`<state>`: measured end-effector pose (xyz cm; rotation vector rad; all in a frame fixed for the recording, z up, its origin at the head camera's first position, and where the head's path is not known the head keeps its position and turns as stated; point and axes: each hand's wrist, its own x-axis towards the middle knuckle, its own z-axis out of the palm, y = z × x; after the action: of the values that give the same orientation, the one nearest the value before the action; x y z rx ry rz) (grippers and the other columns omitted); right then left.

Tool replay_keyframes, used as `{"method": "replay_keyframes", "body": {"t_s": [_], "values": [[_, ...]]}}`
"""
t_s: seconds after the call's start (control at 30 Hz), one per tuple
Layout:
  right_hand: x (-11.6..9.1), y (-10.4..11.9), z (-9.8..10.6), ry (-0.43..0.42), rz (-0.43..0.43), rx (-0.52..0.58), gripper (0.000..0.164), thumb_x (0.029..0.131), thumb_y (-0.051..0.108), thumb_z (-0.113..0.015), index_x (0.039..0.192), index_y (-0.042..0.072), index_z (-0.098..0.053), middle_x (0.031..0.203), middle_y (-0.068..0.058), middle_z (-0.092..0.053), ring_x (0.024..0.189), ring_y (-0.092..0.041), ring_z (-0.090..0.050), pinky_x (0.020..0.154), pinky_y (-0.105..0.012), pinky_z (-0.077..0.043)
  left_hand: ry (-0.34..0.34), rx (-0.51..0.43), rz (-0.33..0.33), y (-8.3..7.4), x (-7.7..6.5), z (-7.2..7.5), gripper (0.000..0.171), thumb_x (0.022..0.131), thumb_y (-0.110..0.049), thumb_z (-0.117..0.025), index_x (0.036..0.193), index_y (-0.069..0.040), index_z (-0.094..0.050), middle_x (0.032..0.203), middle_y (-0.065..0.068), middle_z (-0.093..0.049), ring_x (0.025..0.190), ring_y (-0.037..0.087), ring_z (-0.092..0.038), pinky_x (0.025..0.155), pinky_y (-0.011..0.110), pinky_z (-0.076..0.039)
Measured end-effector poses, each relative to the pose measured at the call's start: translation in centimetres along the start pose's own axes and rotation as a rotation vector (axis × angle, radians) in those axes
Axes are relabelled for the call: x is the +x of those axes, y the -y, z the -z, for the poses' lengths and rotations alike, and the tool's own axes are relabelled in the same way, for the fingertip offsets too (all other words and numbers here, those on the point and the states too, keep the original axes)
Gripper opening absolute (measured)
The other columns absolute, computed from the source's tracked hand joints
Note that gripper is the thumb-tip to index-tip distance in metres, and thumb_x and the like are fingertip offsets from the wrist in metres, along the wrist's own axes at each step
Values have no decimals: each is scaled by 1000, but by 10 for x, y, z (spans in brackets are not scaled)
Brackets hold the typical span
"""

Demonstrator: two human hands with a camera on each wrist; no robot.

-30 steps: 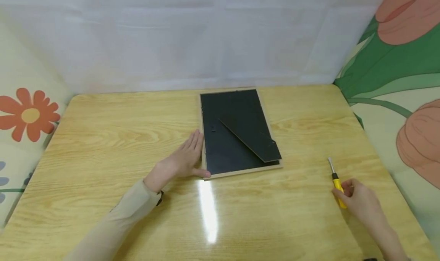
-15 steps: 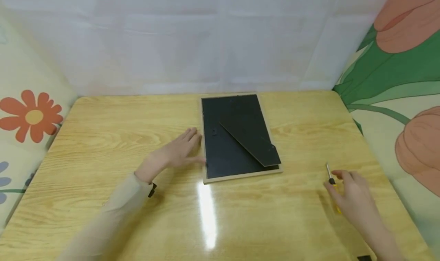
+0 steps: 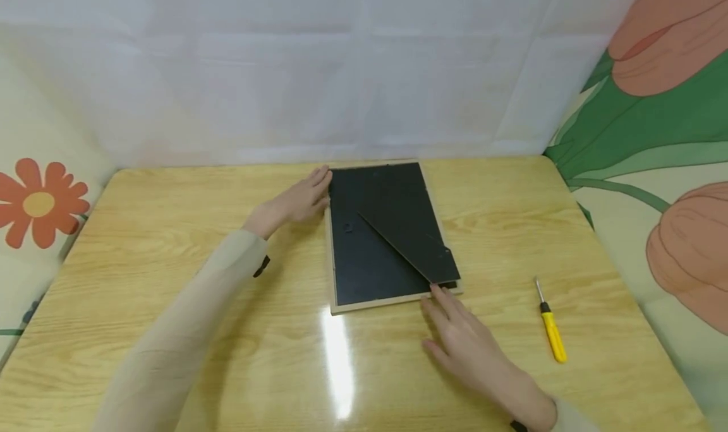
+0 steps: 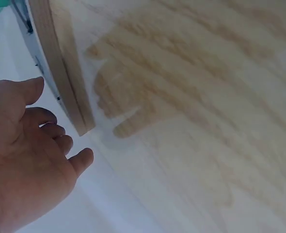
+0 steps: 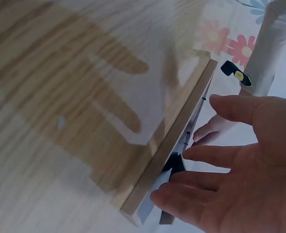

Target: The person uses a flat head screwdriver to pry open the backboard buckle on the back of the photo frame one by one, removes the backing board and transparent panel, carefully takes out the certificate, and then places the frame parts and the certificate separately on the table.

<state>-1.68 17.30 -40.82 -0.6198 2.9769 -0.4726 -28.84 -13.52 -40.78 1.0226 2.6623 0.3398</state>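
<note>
A picture frame (image 3: 366, 264) lies face down on the table, its black back and pale wooden edge showing. Its easel stand (image 3: 418, 249) slants across the back. My left hand (image 3: 298, 198) is at the far left corner, fingertips right at the edge; the left wrist view shows the loosely bent fingers (image 4: 60, 138) beside the wooden side. My right hand (image 3: 466, 340) reaches the near edge with fingers extended, fingertips at the stand's lower end. From the right wrist view, these fingers (image 5: 201, 189) overlap the stand and wooden edge. A yellow-handled screwdriver (image 3: 552, 331) lies apart, to the right.
The wood-grain table (image 3: 170, 211) has a glossy top with a bright reflection in front of the frame. White cloth (image 3: 284, 91) hangs behind its far edge. Flower-patterned panels (image 3: 643, 230) stand along both sides.
My right hand has let go of the screwdriver and moved left to the frame's near edge. My left hand has slid from the near left corner up to the far left corner.
</note>
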Motion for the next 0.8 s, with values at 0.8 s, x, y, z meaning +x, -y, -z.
{"method": "replay_keyframes", "body": {"t_s": [0.8], "values": [[-2,-26,-1,-59,-94,155,54,89,18,-70,135,-4,-52,142,-21,-46,129,-33,-46,102,-48,-42,83,105,83,-8,-23,-4,57,107,-21,-32,150,8,-9,158,26,2,145,38,-1,115,55,-10]]}}
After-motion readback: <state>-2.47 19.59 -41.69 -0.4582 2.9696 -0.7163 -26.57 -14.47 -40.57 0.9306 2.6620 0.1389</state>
